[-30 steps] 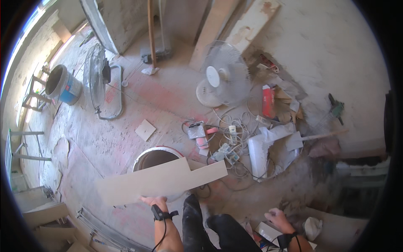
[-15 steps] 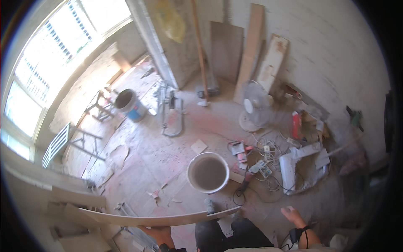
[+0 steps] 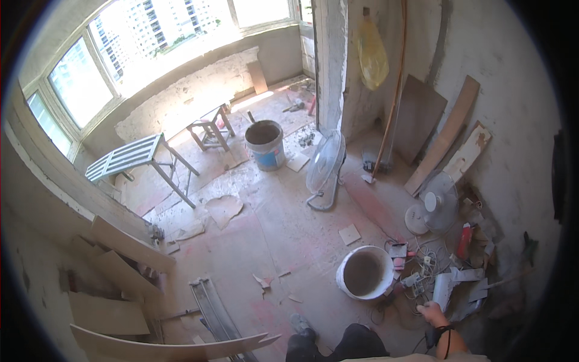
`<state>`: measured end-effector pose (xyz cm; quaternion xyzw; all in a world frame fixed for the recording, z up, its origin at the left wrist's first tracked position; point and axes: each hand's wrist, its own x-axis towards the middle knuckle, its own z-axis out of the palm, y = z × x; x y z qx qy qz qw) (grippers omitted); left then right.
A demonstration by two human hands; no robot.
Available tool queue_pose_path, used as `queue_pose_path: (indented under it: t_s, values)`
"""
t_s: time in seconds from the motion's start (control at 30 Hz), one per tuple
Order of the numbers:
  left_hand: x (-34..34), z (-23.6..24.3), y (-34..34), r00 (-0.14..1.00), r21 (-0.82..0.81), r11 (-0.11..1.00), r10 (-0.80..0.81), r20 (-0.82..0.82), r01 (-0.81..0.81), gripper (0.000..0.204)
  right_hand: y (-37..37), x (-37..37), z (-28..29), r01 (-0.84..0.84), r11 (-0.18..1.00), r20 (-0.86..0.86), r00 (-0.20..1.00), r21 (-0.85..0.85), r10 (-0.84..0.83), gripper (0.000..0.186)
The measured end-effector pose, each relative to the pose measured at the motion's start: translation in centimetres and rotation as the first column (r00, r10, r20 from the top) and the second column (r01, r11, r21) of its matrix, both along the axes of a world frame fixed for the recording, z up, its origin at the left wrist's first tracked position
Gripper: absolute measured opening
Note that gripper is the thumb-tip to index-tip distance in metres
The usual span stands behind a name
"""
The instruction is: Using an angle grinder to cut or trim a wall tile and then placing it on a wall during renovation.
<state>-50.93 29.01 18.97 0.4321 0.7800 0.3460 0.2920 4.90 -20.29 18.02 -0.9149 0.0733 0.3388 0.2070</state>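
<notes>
1. Head view, work state: tan board (image 3: 163, 352) is at near left, seen almost edge-on. Its right end looks stepped, so I'd call that cut done. Can't see what supports it; whether more shaping is left doesn't show.
2. Hands: left hand out of frame, so can't tell its grip. Right hand (image 3: 431, 312) is near right, fingers partly curled, nothing visible in it; can't tell if it's fully closed. Nearest thing is the white bucket (image 3: 341, 279).
3. Containers: white bucket stands upright, interior grey-brown; can't tell contents from dirty bottom. Far bucket (image 3: 268, 159), blue-patterned, is upright with a handle sticking out, dark inside. Yellow plastic bag (image 3: 373, 57) hangs at far right, contents unclear.
</notes>
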Motion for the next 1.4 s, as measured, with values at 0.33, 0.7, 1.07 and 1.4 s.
queue_pose_path:
  t_s: [0.33, 0.7, 1.07, 1.4]
  values:
    - [-6.0, -3.1, 10.7, 0.729, -0.164, 0.878, -0.467, -0.501, 0.450, 0.057, 20.3, 6.0, -0.4, -0.299, 0.953, -0.030, 0.953, 0.040, 0.300, 0.063]
    - [7.6, 1.5, 20.8, 0.925, -0.150, 0.984, -0.141, -0.352, 0.093, 0.059, 42.8, 22.9, -6.2, -0.306, 0.950, -0.032, 0.952, -0.060, 0.305, 0.063]
    - [9.9, 0.7, 37.2, 0.892, -0.337, 0.928, -0.281, -0.354, 0.159, 0.059, 77.8, 32.3, 4.4, -0.409, 0.862, 0.242, 0.906, 0.299, 0.347, 0.072]
    - [24.0, 2.0, 71.0, 0.964, -0.001, 0.971, -0.236, -0.118, 0.238, 0.051, 68.4, 24.9, -0.6, 0.026, 0.998, 0.068, 0.997, -0.064, -0.022, 0.059]
